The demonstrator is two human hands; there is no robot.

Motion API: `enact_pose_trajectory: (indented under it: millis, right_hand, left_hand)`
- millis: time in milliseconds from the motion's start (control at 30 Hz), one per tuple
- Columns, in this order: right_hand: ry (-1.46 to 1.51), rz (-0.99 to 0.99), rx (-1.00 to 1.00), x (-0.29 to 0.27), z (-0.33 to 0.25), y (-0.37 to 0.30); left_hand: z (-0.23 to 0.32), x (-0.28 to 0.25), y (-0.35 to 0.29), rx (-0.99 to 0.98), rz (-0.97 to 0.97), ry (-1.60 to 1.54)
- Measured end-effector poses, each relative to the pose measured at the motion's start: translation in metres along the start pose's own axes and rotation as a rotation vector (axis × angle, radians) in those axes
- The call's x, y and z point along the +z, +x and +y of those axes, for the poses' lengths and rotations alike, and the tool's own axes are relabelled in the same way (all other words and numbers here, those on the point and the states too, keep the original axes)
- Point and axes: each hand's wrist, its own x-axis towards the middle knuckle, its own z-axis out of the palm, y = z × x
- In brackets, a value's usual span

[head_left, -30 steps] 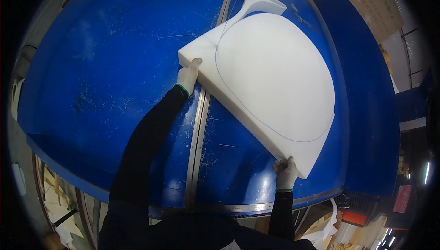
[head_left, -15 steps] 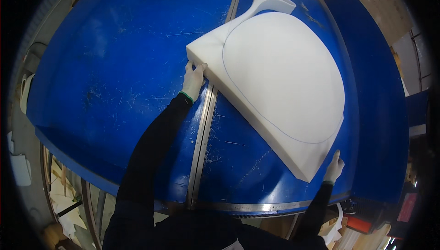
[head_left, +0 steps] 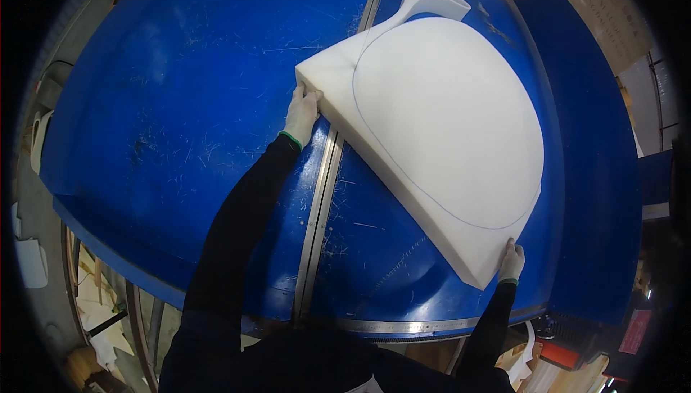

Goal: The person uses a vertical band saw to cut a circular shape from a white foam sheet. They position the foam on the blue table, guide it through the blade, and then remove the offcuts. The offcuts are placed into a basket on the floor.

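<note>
Two gloved hands are working on one white foam block (head_left: 453, 119), which is lying flat on one blue desk (head_left: 180, 105). The block is spreading ahead and to the right of the left grip (head_left: 301, 114), and ahead and to the left of the right grip (head_left: 512, 260). The step in hand, as I am judging it, is positioning or steadying the block from both ends. The left grip is pressing against its side near the left corner; I cannot tell whether the fingers are closing underneath. The right grip is touching the right edge with its fingertips, and its clasp is likewise staying unclear to me.

The next move seems to be calling for even pressure from both sides, so that the block is turning or sliding without tilting.

Counting: one blue line (head_left: 461, 218) is curving across the block's top, between the two grips. One narrow white strip (head_left: 453, 8) is bending away beyond the block, well ahead of the left grip, and is apparently joining it. One metal seam (head_left: 320, 199) is crossing the desk just right of the left grip, partly passing under the block.
</note>
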Motion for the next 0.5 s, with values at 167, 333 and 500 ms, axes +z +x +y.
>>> enact_pose_trajectory:
  millis: [167,333,500]
  right_hand:
    - [0.018,0.001,0.012,0.004,-0.004,-0.008]
    - [0.069,0.006,0.054,0.007,-0.015,-0.023]
    - [0.083,-0.019,0.080,0.006,-0.014,-0.034]
  left_hand:
    - [0.000,-0.001,0.008,0.033,0.004,-0.020]
    - [0.005,0.000,0.015,0.033,0.002,-0.017]
    - [0.002,-0.003,0.030,0.036,-0.049,-0.025]
